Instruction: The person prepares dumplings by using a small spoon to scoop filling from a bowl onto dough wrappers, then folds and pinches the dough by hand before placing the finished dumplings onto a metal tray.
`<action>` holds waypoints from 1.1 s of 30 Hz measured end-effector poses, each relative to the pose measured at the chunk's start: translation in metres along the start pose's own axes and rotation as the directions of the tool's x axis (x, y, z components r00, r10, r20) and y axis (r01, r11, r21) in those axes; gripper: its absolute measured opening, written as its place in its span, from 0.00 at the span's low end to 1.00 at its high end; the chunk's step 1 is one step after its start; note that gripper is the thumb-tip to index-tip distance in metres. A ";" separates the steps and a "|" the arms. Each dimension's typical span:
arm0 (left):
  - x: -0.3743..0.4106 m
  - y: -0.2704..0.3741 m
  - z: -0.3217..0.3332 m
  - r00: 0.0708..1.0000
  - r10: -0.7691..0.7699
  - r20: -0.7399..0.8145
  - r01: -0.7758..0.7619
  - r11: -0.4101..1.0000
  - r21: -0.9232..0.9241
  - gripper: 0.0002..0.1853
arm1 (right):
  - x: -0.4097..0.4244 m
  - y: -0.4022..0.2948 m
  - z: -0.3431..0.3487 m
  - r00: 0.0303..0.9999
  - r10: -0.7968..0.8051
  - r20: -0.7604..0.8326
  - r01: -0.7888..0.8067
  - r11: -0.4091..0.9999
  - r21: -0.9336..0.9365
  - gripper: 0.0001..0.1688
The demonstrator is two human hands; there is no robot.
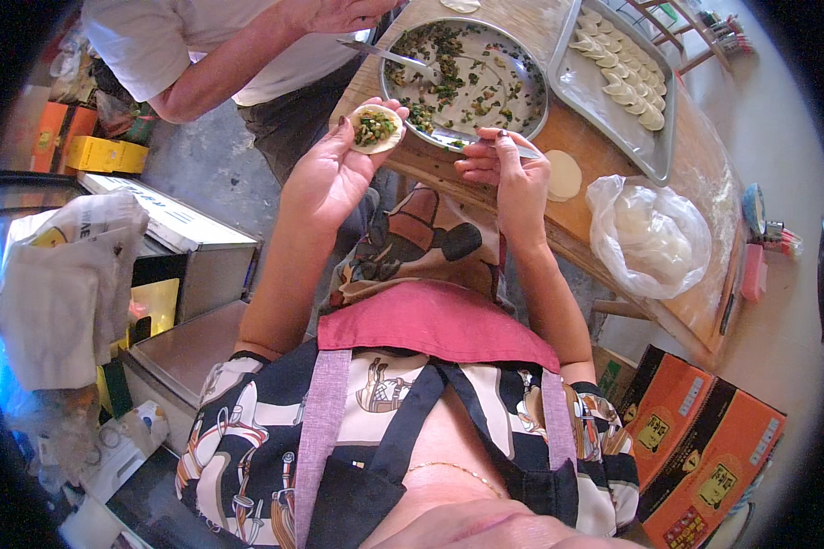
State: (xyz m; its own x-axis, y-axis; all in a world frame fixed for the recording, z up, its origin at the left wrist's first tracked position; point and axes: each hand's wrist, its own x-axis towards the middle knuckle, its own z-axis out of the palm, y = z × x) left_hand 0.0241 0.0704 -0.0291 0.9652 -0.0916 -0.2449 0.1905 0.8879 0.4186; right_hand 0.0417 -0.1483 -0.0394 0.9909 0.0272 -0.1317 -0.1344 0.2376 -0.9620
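Observation:
My left hand point(329, 171), palm up, holds a round dough wrapper point(389, 146) on its fingers, the thumb at its edge. Chopped green vegetable filling point(374, 128) is heaped on the wrapper's middle. In my right hand point(525, 185) is a thin metal utensil point(527, 152), gripped over the near rim of the pan; its working end is partly hidden by the fingers. The wide round metal pan point(487, 51) holds scattered filling, and a second metal utensil point(391, 56) leans in it across the rim. Beside my right hand, flat wrappers point(564, 176) lie on the wooden table point(704, 291).
Rows of folded dumplings point(621, 68) sit on a metal tray point(559, 62) at the far right. A plastic bag point(649, 237), apparently with dough inside, rests nearer. Another person's forearm point(244, 65) is across the table corner. Orange boxes point(707, 446) stand at lower right.

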 end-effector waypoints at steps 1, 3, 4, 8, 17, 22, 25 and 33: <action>0.001 -0.002 0.001 1.000 0.004 0.006 -0.004 1.000 -0.010 0.23 | 0.000 0.000 -0.001 1.000 -0.005 -0.008 0.005 1.000 0.011 0.17; 0.004 -0.006 0.002 1.000 0.011 0.020 -0.010 0.999 -0.034 0.23 | 0.002 -0.001 -0.008 1.000 -0.016 -0.027 0.017 0.999 0.030 0.18; 0.006 -0.009 0.004 1.000 0.021 0.024 -0.020 1.000 -0.020 0.22 | 0.002 -0.002 -0.011 0.999 -0.026 -0.042 0.027 0.999 0.035 0.18; 0.016 -0.023 0.014 1.000 0.030 0.004 -0.030 0.999 -0.035 0.23 | 0.004 -0.018 -0.024 0.994 -0.084 -0.067 0.088 0.995 0.054 0.19; 0.023 -0.047 0.045 1.000 -0.018 -0.021 0.017 0.999 -0.046 0.27 | -0.033 -0.018 -0.008 0.863 -0.491 0.117 0.505 0.831 -0.234 0.17; 0.026 -0.046 0.039 0.993 -0.063 0.095 0.070 0.995 -0.075 0.26 | -0.044 0.004 -0.019 0.548 -0.624 0.557 0.801 0.201 -0.564 0.28; 0.027 -0.046 0.040 0.996 -0.056 0.076 0.059 0.997 -0.048 0.23 | -0.037 0.018 -0.025 0.444 -0.642 0.625 0.848 0.075 -0.525 0.29; 0.033 -0.042 0.043 1.000 -0.022 -0.009 0.020 0.993 -0.113 0.23 | -0.031 0.013 -0.032 0.443 -0.597 0.669 0.855 0.059 -0.515 0.29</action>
State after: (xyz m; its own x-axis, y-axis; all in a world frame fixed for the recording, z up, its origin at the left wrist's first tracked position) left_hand 0.0555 0.0103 -0.0173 0.9593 -0.1068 -0.2615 0.1888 0.9310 0.3123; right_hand 0.0093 -0.1773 -0.0553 0.5230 0.5195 0.6756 0.8371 -0.4625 -0.2924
